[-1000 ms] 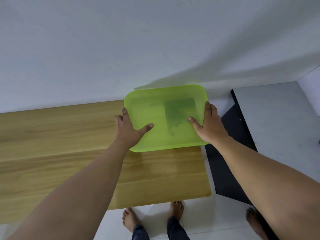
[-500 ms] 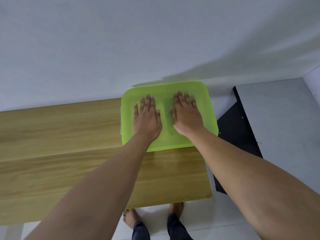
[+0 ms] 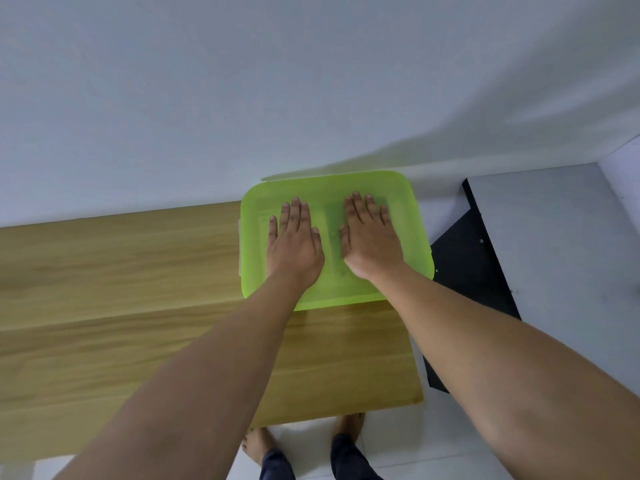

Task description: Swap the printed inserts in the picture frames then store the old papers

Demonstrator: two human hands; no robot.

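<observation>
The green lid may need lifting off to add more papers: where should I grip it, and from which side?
Probably by its left and right rims, one hand from each side. The green lid is wide, flat and smooth on top, where the left hand and right hand only press with straight fingers; its far edge sits close to the wall.

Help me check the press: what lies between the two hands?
Only bare green lid separates the left hand and right hand, per the head view.
</observation>
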